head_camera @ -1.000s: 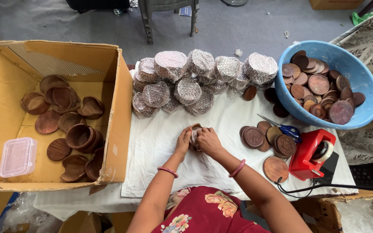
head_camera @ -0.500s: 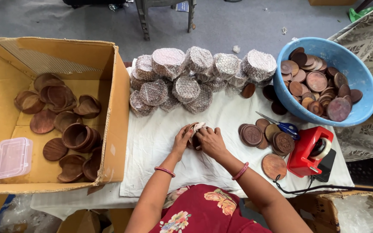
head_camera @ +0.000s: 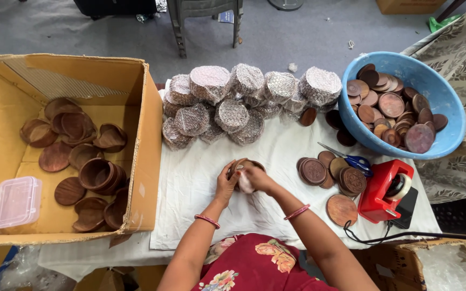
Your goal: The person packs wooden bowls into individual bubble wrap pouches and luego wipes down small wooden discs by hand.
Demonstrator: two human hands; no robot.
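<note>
Wooden round discs, dark brown, are gathered as a small stack [head_camera: 245, 171] at the centre of the frame, on the white cloth-covered table [head_camera: 200, 178]. The left hand [head_camera: 225, 185] cups the stack's left edge with fingers curled about it; the right hand [head_camera: 257, 178] closes over its top and right side, and a pale scrap, possibly wrapping film, shows under the fingers, though the view is too small to be sure. To square the stack well, both palms should probably press the rims evenly so that no disc slips sideways, with the stack kept low over the cloth. Right of centre lie loose carved brown discs [head_camera: 330, 172], blue-handled scissors [head_camera: 351, 160] and a red tape dispenser [head_camera: 386, 191]. Finished bundles in bubble wrap [head_camera: 244, 99] fill the upper middle. A blue plastic basin [head_camera: 449, 129] at upper right and an open cardboard box [head_camera: 136, 161] at left hold more wooden pieces.
</note>
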